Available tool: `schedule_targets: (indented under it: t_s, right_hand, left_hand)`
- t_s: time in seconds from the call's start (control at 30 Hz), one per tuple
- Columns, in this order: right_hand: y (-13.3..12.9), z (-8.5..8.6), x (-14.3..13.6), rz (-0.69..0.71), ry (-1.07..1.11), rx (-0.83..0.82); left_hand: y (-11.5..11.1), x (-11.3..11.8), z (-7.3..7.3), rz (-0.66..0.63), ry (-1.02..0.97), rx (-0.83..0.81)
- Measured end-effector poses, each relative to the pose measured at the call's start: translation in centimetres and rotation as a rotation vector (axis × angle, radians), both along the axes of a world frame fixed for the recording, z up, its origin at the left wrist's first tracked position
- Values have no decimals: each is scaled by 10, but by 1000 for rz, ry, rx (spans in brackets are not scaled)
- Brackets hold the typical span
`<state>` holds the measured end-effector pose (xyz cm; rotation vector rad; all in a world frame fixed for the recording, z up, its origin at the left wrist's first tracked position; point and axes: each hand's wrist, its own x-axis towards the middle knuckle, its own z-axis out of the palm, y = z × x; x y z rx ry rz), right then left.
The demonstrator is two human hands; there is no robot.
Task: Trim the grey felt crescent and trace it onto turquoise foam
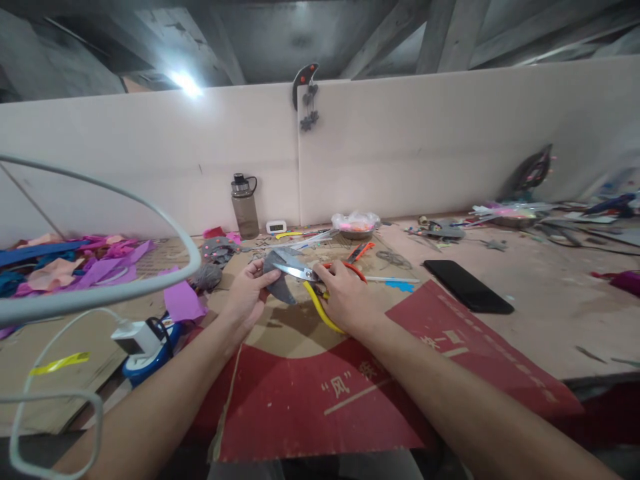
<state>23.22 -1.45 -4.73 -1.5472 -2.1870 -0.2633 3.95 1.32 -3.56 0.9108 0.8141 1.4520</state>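
Note:
My left hand (247,293) pinches a piece of dark grey felt (283,288) between thumb and fingers. In my right hand (350,297) is a pair of scissors (296,271) with one yellow and one red-orange handle. The blades point left and lie across the felt, close to my left thumb. Both hands are above a red and brown cardboard sheet (300,400). Behind the scissors lies an orange-handled cutter (361,252). A blue scrap (400,285) is to the right of my right hand.
A black phone (467,285) lies at the right. A water bottle (245,208) and small white clock (276,227) stand at the back. Coloured felt pieces (110,263) fill the left. A charger (136,339) sits front left, and a white cable (150,203) arcs across there.

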Motion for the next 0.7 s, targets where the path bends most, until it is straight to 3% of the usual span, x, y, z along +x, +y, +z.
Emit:
schedule_targets:
  t_s: [0.7]
  right_hand:
    - [1, -2, -1, 14, -11, -39]
  left_hand:
    - [0, 0, -1, 9, 27, 22]
